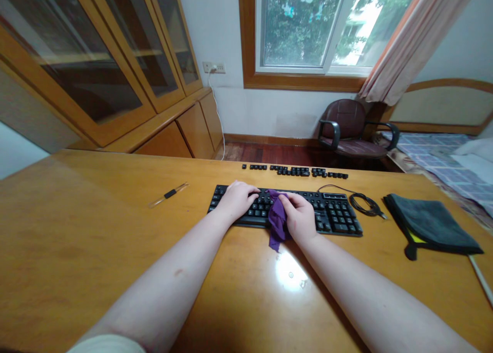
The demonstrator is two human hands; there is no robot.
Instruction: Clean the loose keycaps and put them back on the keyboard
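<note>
A black keyboard (341,217) lies on the wooden desk in front of me, with some of its key positions bare of caps. My left hand (236,199) rests on its left part, fingers loosely stretched over the keys and thumb apart. Over the middle keys, my right hand (300,217) pinches a crumpled purple cloth (278,219). The cloth touches the keyboard, and its lower end hangs over the front edge onto the desk. Both hands cover some of the keys beneath them.
Loose black keycaps (300,171) lie in rows behind the keyboard. A thin clear tool with a black middle (169,193) lies left. The coiled cable (364,204) and a folded dark grey cloth (435,222) lie right. Beyond the desk (96,229) stands an office chair (348,127).
</note>
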